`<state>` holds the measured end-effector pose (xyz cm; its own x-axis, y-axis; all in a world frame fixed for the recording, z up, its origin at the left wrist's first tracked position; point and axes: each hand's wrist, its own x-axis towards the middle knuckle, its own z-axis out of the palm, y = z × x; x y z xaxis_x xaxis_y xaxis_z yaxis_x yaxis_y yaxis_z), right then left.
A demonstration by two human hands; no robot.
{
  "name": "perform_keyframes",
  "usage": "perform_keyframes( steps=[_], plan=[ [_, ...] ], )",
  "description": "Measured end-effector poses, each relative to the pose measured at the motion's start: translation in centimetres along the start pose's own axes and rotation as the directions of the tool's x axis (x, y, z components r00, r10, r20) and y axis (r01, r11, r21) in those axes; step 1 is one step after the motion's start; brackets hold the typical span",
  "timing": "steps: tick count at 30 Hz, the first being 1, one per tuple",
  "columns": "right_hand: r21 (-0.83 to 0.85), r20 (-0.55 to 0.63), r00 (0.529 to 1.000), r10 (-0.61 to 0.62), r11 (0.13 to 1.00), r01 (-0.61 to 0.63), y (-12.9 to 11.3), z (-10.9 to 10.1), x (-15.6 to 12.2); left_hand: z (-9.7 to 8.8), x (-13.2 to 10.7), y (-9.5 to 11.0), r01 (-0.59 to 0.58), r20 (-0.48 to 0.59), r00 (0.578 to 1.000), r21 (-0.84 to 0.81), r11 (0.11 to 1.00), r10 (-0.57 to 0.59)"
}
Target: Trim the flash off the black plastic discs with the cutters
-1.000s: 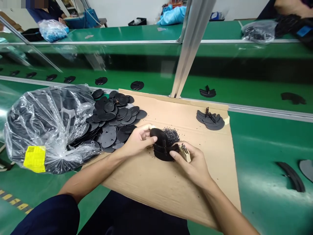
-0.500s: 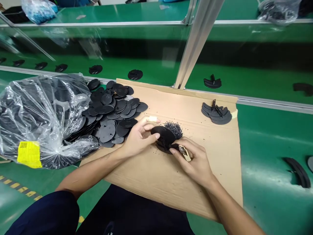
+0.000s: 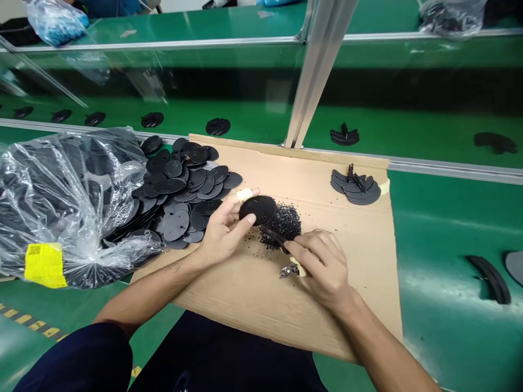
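A black oval-looking disc [image 3: 258, 209] is pinched between the thumb and fingers of my left hand [image 3: 224, 230], which has a pale wrap on one finger. My right hand [image 3: 322, 261] grips a thin, curved black piece [image 3: 274, 236] with thumb and forefinger. Tucked in that same hand is a small metal-jawed tool with cream handles [image 3: 289, 270], like a pair of nippers, pointing left. Disc and curved piece are close together; a small gap seems to part them. Behind and beneath them lies a heap of tiny black bits [image 3: 288, 218] on the cardboard sheet [image 3: 253, 294].
Loose black discs [image 3: 175, 185] are piled at the left, beside a clear plastic bag [image 3: 69, 201] of more discs. Fanned black parts [image 3: 356, 187] lie at the cardboard's far right. Curved black pieces [image 3: 490, 277] rest on the green table. A metal post [image 3: 312, 81] rises behind.
The disc and curved piece, close against each other before, are now farther apart. My left hand moved slightly left and up; my right hand turned, so the tool's metal jaws now point left.
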<state>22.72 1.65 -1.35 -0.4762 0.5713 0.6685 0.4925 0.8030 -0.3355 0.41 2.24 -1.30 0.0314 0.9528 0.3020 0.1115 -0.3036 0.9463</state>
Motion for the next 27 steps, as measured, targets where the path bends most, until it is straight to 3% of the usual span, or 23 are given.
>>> perform_keyframes(
  steps=[4, 7, 14, 17, 19, 21, 22, 25, 27],
  plan=[
    [-0.080, -0.085, 0.996, 0.006, 0.997, -0.013, -0.2, -0.1, 0.1, -0.5, 0.0, 0.1, 0.035, 0.044, 0.998, 0.141, 0.989, -0.041],
    [-0.092, -0.116, 0.993, 0.016, 0.995, -0.026, -0.3, -0.1, 0.1, -0.5, 0.0, 0.6, -0.059, 0.087, 0.995, 0.209, 0.976, 0.041],
    [-0.172, -0.078, 0.991, -0.109, 0.981, 0.095, -0.6, -0.2, 0.0, 0.6, -0.6, 0.9, -0.115, 0.199, 0.979, 0.318, 0.941, 0.052],
    [-0.064, -0.078, 0.996, -0.038, 0.997, 0.033, -0.5, -0.2, 0.0, 0.7, -0.7, 0.9, -0.181, 0.178, 0.976, 0.348, 0.920, 0.125],
    [0.105, -0.093, 0.990, 0.102, 0.990, -0.092, -0.4, -0.1, 0.1, 0.5, -0.6, 1.0, -0.255, 0.143, 0.966, 0.363, 0.896, 0.217],
    [0.287, -0.093, 0.943, 0.321, 0.915, -0.283, -0.2, -0.1, 0.2, 0.2, -0.5, 1.0, -0.323, 0.103, 0.946, 0.375, 0.869, 0.307],
    [0.370, -0.070, 0.892, 0.446, 0.842, -0.392, -0.1, -0.1, 0.3, 0.1, -0.4, 0.9, -0.348, 0.083, 0.936, 0.383, 0.856, 0.343],
    [0.574, 0.101, 0.679, 0.727, 0.515, -0.636, 0.2, 0.0, 0.7, -0.1, -0.4, 0.8, -0.402, 0.067, 0.909, 0.408, 0.820, 0.412],
    [0.658, 0.291, 0.586, 0.756, 0.287, -0.696, 0.3, 0.0, 0.9, -0.1, -0.5, 0.7, -0.442, 0.101, 0.892, 0.406, 0.800, 0.441]
  ],
)
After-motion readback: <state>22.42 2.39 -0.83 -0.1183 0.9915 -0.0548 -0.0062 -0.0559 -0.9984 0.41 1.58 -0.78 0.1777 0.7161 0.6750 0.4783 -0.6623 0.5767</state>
